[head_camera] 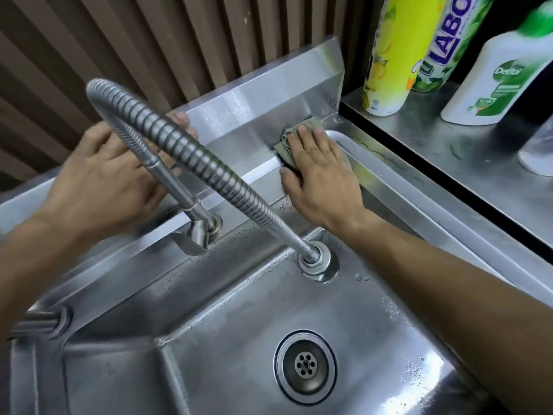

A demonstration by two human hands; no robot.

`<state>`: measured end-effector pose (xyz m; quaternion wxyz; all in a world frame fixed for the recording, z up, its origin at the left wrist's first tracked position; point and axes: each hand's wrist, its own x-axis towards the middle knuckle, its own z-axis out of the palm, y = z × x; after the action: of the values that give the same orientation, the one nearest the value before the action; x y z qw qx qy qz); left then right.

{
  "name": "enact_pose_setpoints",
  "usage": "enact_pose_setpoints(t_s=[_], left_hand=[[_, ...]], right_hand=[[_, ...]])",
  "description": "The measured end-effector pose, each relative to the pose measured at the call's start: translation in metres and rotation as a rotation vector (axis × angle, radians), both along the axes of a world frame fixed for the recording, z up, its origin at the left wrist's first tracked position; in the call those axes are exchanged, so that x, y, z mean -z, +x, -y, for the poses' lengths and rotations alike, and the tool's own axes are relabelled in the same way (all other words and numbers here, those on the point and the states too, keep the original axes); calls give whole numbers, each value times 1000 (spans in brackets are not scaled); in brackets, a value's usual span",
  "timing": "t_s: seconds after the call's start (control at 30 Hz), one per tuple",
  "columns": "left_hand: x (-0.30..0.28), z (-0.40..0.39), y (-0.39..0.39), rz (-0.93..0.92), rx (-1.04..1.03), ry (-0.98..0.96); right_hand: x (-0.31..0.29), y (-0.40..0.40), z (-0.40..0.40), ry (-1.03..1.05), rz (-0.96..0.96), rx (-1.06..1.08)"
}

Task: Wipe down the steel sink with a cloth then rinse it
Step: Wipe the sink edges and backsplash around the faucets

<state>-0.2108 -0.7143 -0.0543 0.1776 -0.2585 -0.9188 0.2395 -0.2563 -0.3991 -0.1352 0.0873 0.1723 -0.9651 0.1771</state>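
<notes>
A stainless steel bench (449, 163) runs beside the sink at right, its surface wet in patches. On it stand a tall yellow bottle (395, 52), a green-labelled bottle (449, 46) just behind, a white bottle with a green cap (490, 82), and a clear container (538, 148) at the edge of view.

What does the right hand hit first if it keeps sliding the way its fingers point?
Likely the backsplash: the right hand presses the cloth flat at its base, fingers aimed into it. Depth unclear.
</notes>
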Motion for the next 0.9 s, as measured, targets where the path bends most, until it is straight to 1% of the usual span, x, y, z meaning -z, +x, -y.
enact_pose_setpoints(t_s=[0.03,0.1,0.17,0.2,0.27,0.33,0.37,0.4,0.43,0.5,0.57,0.6,0.63,0.67,0.73,0.8,0.83,0.9], left_hand=[[-3,0,-4,26,27,-19],[-13,-9,-12,-29,69,-8],[-21,-25,-26,-95,122,-10],[-24,-34,-33,-97,141,-28],[-25,-44,-44,-66,168,-70],[-27,-50,-48,-32,181,-99],[-27,-52,-49,-27,190,-106],[-30,-55,-50,-31,205,-118],[-33,-57,-53,-40,228,-142],[-43,-61,-65,-60,283,-223],[-49,-62,-75,-52,334,-288],[-49,-62,-77,-41,345,-296],[-49,-63,-77,-31,346,-291],[-48,-64,-76,-21,339,-280],[-48,-66,-72,-2,331,-262],[-48,-68,-72,10,342,-246],[-49,-68,-72,14,343,-238],[-48,-68,-71,15,340,-232]], right_hand=[[1,0,1,-1,4,29],[1,1,13,-49,44,95],[-1,4,24,-109,49,65],[0,5,25,-121,35,-13],[2,7,22,-112,56,-255],[4,3,16,-37,62,-468],[5,-1,13,5,41,-514],[6,-2,10,30,18,-505],[6,-2,8,31,0,-443],[7,3,8,-12,-17,-210],[5,7,19,-54,20,11],[5,8,26,-95,56,56],[3,10,32,-152,84,42],[1,11,34,-208,88,-30],[2,13,34,-242,74,-291],[8,15,34,-146,39,-550],[10,13,36,-82,5,-623],[7,11,40,38,-60,-671]])
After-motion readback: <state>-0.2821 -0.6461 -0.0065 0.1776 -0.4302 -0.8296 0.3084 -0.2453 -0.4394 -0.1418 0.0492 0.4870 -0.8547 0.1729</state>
